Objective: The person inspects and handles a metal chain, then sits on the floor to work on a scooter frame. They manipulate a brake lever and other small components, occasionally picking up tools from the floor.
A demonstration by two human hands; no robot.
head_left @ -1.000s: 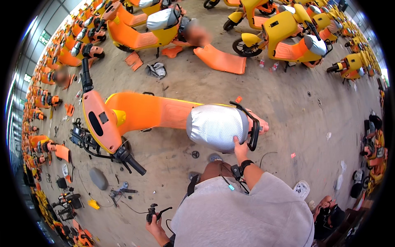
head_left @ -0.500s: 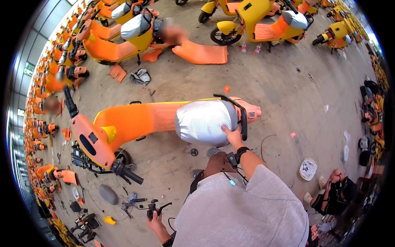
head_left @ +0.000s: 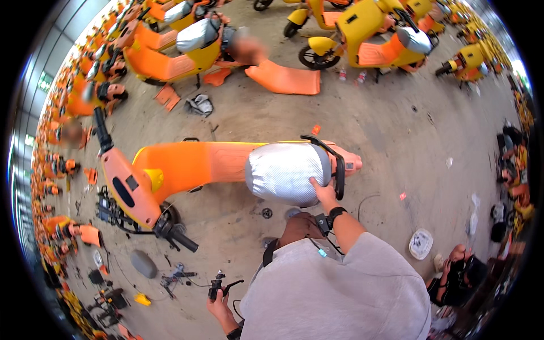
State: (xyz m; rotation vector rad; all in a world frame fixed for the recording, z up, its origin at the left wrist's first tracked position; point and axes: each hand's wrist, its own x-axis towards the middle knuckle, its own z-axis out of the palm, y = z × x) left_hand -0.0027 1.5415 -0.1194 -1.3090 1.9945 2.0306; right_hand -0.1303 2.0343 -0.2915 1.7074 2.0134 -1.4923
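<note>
An orange and yellow electric scooter (head_left: 192, 158) stands across the space before me, handlebars to the left. A silver quilted cover (head_left: 286, 173) wraps its seat. My right hand (head_left: 324, 194) grips the seat's rear near edge, thumb on top; its other fingers are partly hidden beside the black grab rail (head_left: 339, 180). Low on the left, my left hand (head_left: 220, 310) is closed around a black brake lever assembly (head_left: 217, 289), its lever pointing right. A cable runs beside that hand. The scooter's near handlebar grip (head_left: 184, 239) is untouched.
On the floor left lie a grey seat pad (head_left: 143, 264), loose handlebar parts (head_left: 177, 275) and a yellow piece (head_left: 142, 299). A person (head_left: 462, 275) sits at the right near a white basin (head_left: 421, 244). Beyond, another person works beside an orange panel (head_left: 286, 79). Scooters line the far and left sides.
The view has shifted slightly, so the scooter and floor items sit a little differently. My left hand with the brake lever appears slightly further right; my right hand stays on the seat.
</note>
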